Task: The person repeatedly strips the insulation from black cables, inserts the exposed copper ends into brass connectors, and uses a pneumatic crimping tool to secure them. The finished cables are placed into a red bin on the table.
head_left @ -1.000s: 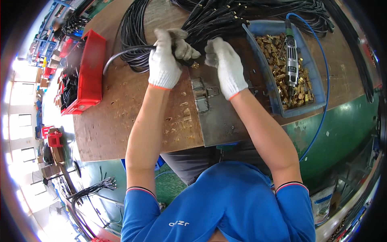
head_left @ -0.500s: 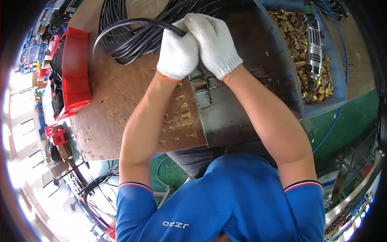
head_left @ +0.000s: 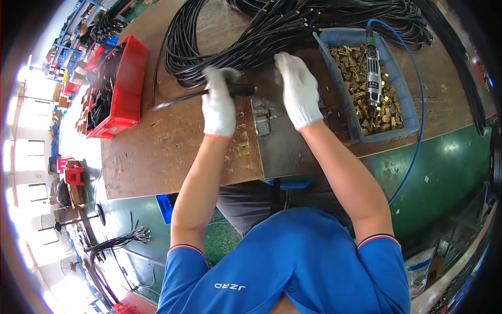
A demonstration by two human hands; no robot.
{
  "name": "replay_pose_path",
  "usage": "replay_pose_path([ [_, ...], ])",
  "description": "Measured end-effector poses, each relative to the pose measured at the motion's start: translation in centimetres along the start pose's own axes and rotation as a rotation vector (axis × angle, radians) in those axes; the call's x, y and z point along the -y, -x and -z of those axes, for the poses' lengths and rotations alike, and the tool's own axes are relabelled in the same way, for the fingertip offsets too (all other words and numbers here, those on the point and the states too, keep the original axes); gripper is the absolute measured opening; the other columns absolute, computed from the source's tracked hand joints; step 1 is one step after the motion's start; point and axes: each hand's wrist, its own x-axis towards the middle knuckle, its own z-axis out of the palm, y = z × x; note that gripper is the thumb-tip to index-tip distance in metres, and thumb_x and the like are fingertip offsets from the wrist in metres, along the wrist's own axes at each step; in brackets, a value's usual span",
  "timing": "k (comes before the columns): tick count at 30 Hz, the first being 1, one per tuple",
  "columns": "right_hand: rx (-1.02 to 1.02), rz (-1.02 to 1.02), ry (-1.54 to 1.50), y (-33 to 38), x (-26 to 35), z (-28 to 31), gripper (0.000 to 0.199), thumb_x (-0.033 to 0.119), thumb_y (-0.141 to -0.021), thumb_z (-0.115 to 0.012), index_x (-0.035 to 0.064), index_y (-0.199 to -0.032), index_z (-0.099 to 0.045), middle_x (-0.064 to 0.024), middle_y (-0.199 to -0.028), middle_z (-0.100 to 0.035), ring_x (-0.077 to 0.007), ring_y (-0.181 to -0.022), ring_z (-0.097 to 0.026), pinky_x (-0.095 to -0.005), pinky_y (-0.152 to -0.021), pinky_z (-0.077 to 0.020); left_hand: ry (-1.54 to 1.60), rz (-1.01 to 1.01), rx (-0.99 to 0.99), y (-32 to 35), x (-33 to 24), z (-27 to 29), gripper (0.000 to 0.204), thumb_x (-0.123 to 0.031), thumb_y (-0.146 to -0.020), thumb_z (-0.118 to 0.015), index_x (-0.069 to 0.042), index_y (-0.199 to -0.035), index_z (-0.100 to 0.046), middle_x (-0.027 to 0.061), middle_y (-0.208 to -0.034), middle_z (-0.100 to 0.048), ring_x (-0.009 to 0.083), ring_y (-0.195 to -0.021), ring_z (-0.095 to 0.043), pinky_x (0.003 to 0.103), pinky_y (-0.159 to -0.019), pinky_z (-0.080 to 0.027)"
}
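My left hand, in a white knit glove, is closed around a black cable. The cable's thicker black end sticks out to the right of the fingers, and its other side trails left over the table. To the right, my gloved right hand is raised apart from it, fingers stretched out and slightly blurred, with nothing visible in them. Below and between the hands, a small metal fixture sits on a dark metal plate on the wooden table. A large coil of black cables lies just beyond my left hand.
On the right, a blue-grey bin holds many brass-coloured fittings. A power tool with a blue hose rests across it. At left stands a red bin of black parts. More cable bundles lie along the back.
My hands, earlier pressed together around the cable, have come apart. The right hand has moved off to the right; the left keeps the cable, lower down. The view has shifted too.
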Motion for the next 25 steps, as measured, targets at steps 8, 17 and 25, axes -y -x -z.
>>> replay_pose_path([
  [8, 0.566, 0.526, 0.318, 9.6, 4.4, 0.3, 0.059, 0.022, -0.083, -0.092, 0.0081, -0.136, -0.069, -0.0115, -0.107, -0.077, -0.0276, -0.091, -0.075, -0.0379, -0.081, -0.0602, 0.871, 0.419, 0.045, 7.5, -0.7, 2.4, 0.072, -0.075, -0.101, -0.058, -0.007, -0.123, -0.065, 0.0051, -0.094, -0.068, 0.0198, -0.084, -0.069, 0.037, -0.076, -0.062],
  [17, 0.602, 0.615, 0.358, 10.1, 5.2, -1.0, 0.044, 0.018, -0.081, -0.095, 0.0071, -0.120, -0.077, -0.0107, -0.103, -0.078, -0.0235, -0.081, -0.075, -0.0323, -0.071, -0.0589, 1.233, 0.514, 0.252, 8.7, 0.9, 2.6, 0.071, -0.070, -0.105, -0.056, -0.005, -0.131, -0.066, 0.0000, -0.080, -0.070, 0.0157, -0.078, -0.073, 0.032, -0.074, -0.062],
  [25, 0.394, -0.094, -0.328, 3.5, 7.6, 0.8, 0.040, 0.009, -0.098, -0.079, 0.0038, -0.136, -0.070, -0.0091, -0.112, -0.075, -0.0148, -0.100, -0.071, -0.0304, -0.087, -0.0591, 1.328, 0.322, 0.323, 8.4, 1.9, 2.1, 0.104, -0.090, -0.093, -0.051, -0.007, -0.155, -0.046, 0.0139, -0.135, -0.070, 0.0358, -0.120, -0.069, 0.044, -0.102, -0.059],
])
